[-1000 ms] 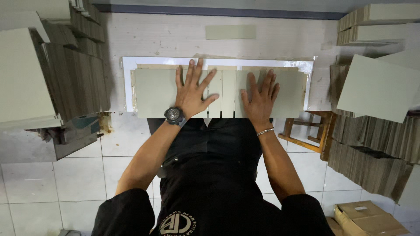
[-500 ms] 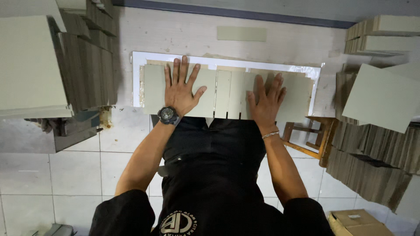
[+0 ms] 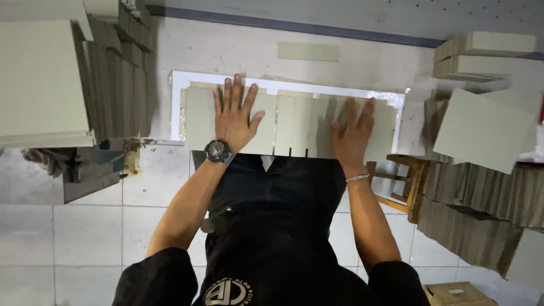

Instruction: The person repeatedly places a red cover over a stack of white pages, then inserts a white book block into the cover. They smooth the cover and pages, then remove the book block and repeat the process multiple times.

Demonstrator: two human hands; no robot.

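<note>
Pale grey-green cardboard panels (image 3: 294, 122) lie side by side in a row on a white sheet (image 3: 177, 85) on the floor in front of me. My left hand (image 3: 235, 116), with a dark watch at the wrist, presses flat with spread fingers on the left panels. My right hand (image 3: 352, 136), a thin bracelet on its wrist, lies flat on the right panels. Neither hand grips anything. My dark trousers cover the near edge of the row.
Tall stacks of board (image 3: 39, 79) stand on the left. More stacks and a loose square board (image 3: 481, 133) stand on the right, beside a small wooden stool (image 3: 405, 181). A loose strip (image 3: 309, 51) lies beyond the sheet. A carton (image 3: 453, 293) sits bottom right.
My left hand has slid left along the panels. My right hand has stayed on the right panels, shifting only slightly. The view has tilted a little.
</note>
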